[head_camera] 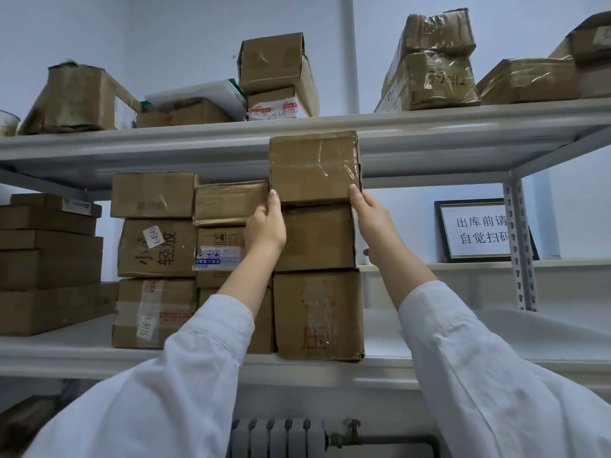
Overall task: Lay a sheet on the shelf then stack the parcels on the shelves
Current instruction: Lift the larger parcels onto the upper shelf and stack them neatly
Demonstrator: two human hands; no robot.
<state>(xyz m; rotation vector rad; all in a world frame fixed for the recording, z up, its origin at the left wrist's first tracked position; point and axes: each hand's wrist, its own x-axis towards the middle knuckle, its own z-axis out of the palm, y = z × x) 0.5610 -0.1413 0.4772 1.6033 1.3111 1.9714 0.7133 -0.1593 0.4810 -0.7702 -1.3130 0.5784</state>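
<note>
A taped brown cardboard parcel (pixel 314 166) sits on top of a stack of two other parcels (pixel 317 279) on the middle shelf (pixel 463 358). Its top reaches the edge of the upper shelf (pixel 198 140). My left hand (pixel 266 223) holds its lower left edge and my right hand (pixel 372 213) holds its lower right edge, thumbs on the front face. A white sheet (pixel 529 328) covers the middle shelf under the stacks. More parcels (pixel 155 246) are stacked to the left.
The upper shelf carries several taped parcels (pixel 277 74). A framed sign (pixel 476 229) stands at the back right, beside the perforated shelf post (pixel 519 242). Flat boxes (pixel 49 262) are piled at far left. A radiator (pixel 277 438) sits below.
</note>
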